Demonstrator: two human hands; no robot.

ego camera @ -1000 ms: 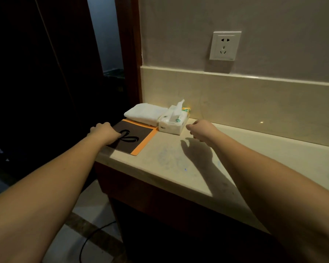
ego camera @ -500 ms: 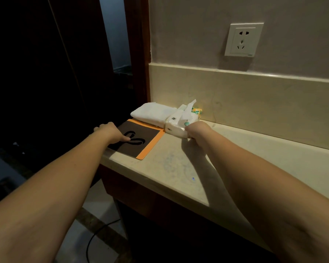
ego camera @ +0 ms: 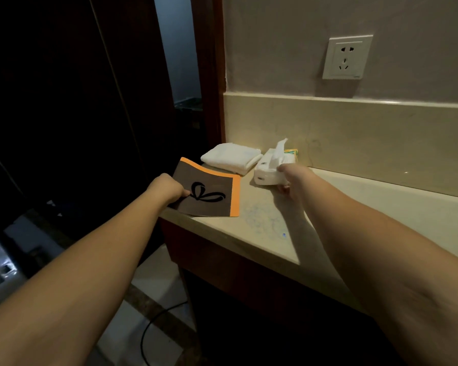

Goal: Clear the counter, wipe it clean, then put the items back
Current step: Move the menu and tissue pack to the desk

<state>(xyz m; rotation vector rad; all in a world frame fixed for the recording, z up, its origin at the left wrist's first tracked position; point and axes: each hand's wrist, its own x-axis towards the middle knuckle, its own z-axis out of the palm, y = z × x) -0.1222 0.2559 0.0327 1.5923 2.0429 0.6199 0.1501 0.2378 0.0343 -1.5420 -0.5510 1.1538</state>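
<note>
Wall, doorway and floor
A white wall socket point(ego camera: 347, 57) is sitting above the backsplash point(ego camera: 354, 133); a black cable point(ego camera: 154, 323) is trailing across the tiled floor point(ego camera: 148, 276).

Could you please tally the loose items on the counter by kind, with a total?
Brown card with orange border, held by the left hand: 1
Folded white towel: 1
Tissue pack, held by the right hand: 1
Total: 3

- Dim room, warm light on grey-beige wall point(ego camera: 288, 43).
- White socket point(ego camera: 347, 57) on wall, upper right.
- Cream stone backsplash point(ego camera: 368, 138) below it, w/ ledge on top.
- Dark wood door frame point(ego camera: 209, 75) at left; blue-grey gap beyond.
- Pale tile floor point(ego camera: 154, 276), dark band, black cable point(ego camera: 154, 323) across it.
</note>
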